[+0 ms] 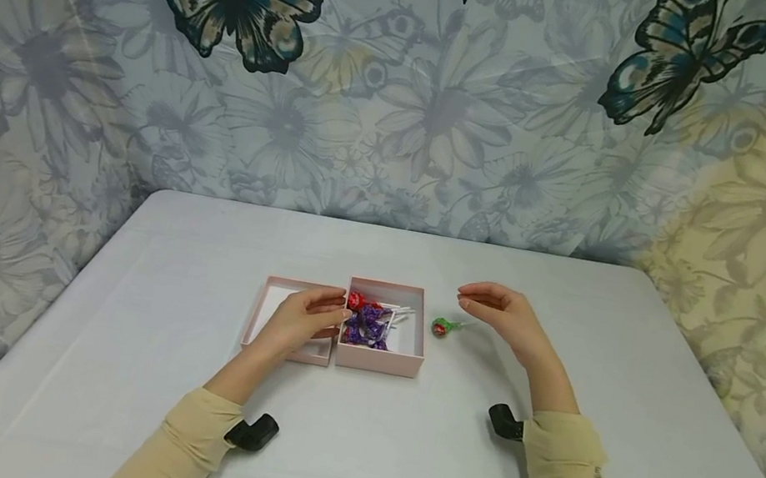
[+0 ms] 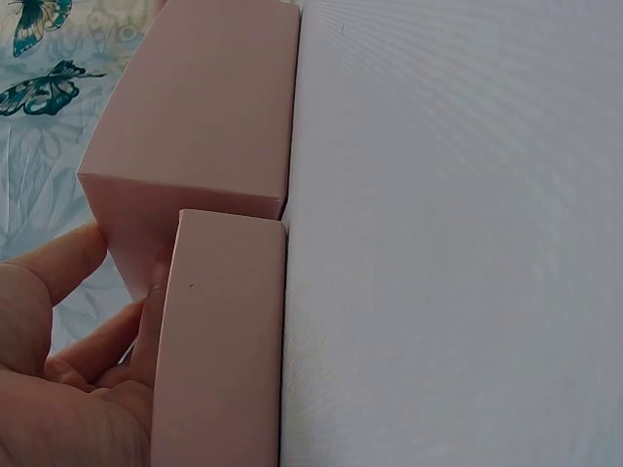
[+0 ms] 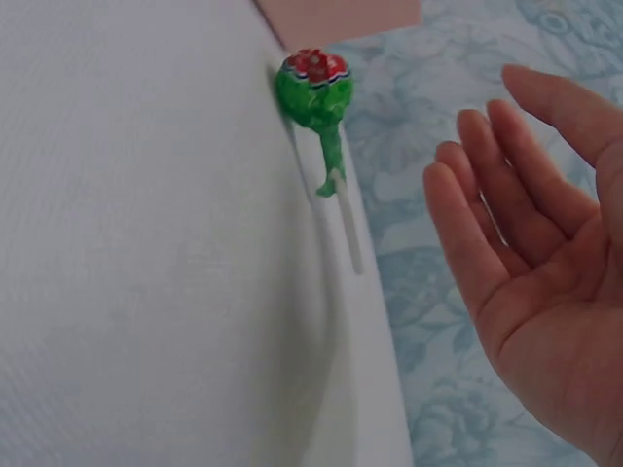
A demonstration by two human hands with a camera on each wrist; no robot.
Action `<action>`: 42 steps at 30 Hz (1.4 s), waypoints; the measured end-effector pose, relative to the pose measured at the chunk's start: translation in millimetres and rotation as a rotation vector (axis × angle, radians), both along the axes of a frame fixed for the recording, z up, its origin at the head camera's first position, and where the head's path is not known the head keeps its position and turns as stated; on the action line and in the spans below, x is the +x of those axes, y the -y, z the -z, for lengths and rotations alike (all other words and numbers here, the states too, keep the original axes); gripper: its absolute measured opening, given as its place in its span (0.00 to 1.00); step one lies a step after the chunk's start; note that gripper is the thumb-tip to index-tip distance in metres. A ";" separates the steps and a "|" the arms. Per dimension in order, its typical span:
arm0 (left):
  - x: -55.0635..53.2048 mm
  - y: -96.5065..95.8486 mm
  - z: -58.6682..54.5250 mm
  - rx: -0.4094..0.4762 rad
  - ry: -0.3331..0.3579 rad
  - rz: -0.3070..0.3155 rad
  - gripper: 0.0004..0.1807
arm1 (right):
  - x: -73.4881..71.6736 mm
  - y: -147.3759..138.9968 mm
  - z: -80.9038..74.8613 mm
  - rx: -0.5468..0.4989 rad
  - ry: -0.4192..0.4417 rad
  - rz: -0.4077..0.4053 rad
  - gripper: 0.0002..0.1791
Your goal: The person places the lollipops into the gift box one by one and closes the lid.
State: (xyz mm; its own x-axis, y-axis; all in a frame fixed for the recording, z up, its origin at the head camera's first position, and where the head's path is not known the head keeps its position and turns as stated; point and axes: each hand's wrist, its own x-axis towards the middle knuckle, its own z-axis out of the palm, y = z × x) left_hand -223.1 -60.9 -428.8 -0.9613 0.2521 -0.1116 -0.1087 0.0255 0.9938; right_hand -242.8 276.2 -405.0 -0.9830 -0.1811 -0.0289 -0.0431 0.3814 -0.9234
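A pink open box (image 1: 379, 361) holds several wrapped lollipops (image 1: 368, 325), mostly purple with red at the back left, their white sticks pointing right. My left hand (image 1: 305, 315) rests against the box's left wall, its thumb at the rim; in the left wrist view the fingers (image 2: 146, 326) reach between the box (image 2: 195, 97) and the pink lid (image 2: 219, 341). On the table right of the box lies a lollipop (image 1: 441, 328) in a green and red wrapper. My right hand (image 1: 507, 315) hovers above its stick end, holding nothing; the right wrist view shows the palm and loosely extended fingers beside the lollipop (image 3: 313, 88).
The shallow lid (image 1: 310, 355) lies left of the box, partly beneath my left hand. A white cloth covers the table (image 1: 377, 458). Behind it hangs a butterfly-patterned backdrop (image 1: 435, 155). Black wrist devices (image 1: 253, 431) sit at both cuffs.
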 end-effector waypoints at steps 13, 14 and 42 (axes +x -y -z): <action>-1.2 0.1 2.1 0.006 -0.002 0.006 0.27 | 1.2 6.7 2.3 0.460 -0.201 -0.235 0.17; -1.2 0.2 2.3 0.007 0.001 0.005 0.27 | 1.4 8.5 2.1 0.477 -0.211 -0.251 0.18; -2.5 2.2 2.4 0.018 0.015 0.020 0.28 | 0.9 19.5 8.8 0.476 -0.284 -0.253 0.13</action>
State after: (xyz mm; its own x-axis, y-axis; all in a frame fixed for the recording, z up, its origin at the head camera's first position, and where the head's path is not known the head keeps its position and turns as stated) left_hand -225.7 -63.1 -431.2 -0.9544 0.2731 -0.1209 -0.1229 0.0099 0.9924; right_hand -241.8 256.7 -413.8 -0.8925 -0.4415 0.0929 -0.4057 0.6953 -0.5933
